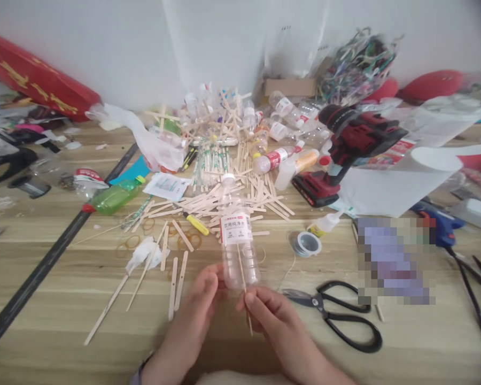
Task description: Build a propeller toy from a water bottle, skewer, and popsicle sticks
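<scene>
A clear plastic bottle (228, 267) with a white cap and a white-and-red label lies in front of me, its cap end pointing away. My right hand (270, 315) pinches a thin wooden stick (249, 320) at the bottle's base; the stick runs up along or inside the bottle, I cannot tell which. My left hand (202, 302) is curled at the lower left side of the bottle, fingertips near its base; what they grip, if anything, is hidden. Black-handled scissors (323, 307) rest on the table right of my right hand.
Beyond the bottle, wooden craft sticks (208, 206) are heaped near several bottles. A red-black drill (344, 155) stands at the right, behind a wire spool (308, 244). A long black bar (44, 267) crosses the left side, with a green bottle (114, 198) touching it.
</scene>
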### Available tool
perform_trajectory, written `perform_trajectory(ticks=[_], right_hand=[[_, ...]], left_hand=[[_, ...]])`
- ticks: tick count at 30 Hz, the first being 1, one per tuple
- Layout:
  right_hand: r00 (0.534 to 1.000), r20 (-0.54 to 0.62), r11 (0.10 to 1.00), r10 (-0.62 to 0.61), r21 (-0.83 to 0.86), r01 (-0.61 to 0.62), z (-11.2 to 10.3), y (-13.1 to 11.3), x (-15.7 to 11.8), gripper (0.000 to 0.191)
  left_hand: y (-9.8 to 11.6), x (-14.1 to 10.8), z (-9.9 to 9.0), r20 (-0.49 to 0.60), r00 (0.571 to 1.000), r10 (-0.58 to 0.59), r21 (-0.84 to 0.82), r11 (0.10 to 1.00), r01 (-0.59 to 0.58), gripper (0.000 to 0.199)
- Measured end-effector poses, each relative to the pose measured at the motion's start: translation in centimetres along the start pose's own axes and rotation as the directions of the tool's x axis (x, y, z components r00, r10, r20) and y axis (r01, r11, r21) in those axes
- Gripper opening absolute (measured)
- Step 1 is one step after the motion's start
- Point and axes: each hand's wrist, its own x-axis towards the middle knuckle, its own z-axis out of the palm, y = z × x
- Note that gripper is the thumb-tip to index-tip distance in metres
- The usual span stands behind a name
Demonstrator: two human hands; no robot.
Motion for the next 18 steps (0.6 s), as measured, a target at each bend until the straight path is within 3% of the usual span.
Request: perform_trajectory(ticks=[2, 6, 8, 11, 13, 15, 18], right_hand=[[0.997, 0.077, 1.0, 0.007, 0.011, -0.008, -0.1, 0.3, -0.1, 0.052], [0.971, 0.231, 0.99, 0.057, 0.115, -0.085, 0.0, 1.0, -0.1, 0.052], [0.95, 0.297, 0.98, 0.092, 0.142, -0.139, 0.1, 1.1, -0.1, 0.053], [0.927, 0.35, 0.988, 0.138, 0.013, -0.152, -0.1, 0.6, -0.1, 0.055], [0.94, 0.305, 0.983, 0.152, -0.143, -0.113, -0.7, 0.0, 0.1, 0.059], [0.977, 0.183, 0.951, 0.107, -0.305, -0.047, -1.7, -0.6, 0.4, 0.06], [0.99, -0.037, 0.856, -0.136, -0.508, 0.099, -3.3, -1.7, 1.1, 0.044]], left_hand=[[0.8, 1.3, 0.3, 0.055, 0.998, 0.0, -0.181, 0.983, 0.01, 0.06], [2.3, 3.5, 0.8, 0.164, 0.982, -0.096, -0.378, 0.913, 0.152, 0.059], [2.6, 4.1, 1.0, 0.183, 0.981, -0.057, -0.432, 0.892, 0.132, 0.055], [2.4, 4.4, 1.2, 0.196, 0.98, -0.018, -0.431, 0.897, 0.102, 0.052], [2.5, 4.5, 1.1, 0.187, 0.982, 0.002, -0.395, 0.916, 0.073, 0.053], [2.9, 4.4, 0.9, 0.174, 0.984, 0.037, -0.364, 0.931, 0.029, 0.054], [3.8, 4.2, 0.5, 0.186, 0.981, 0.051, -0.33, 0.944, 0.014, 0.051]])
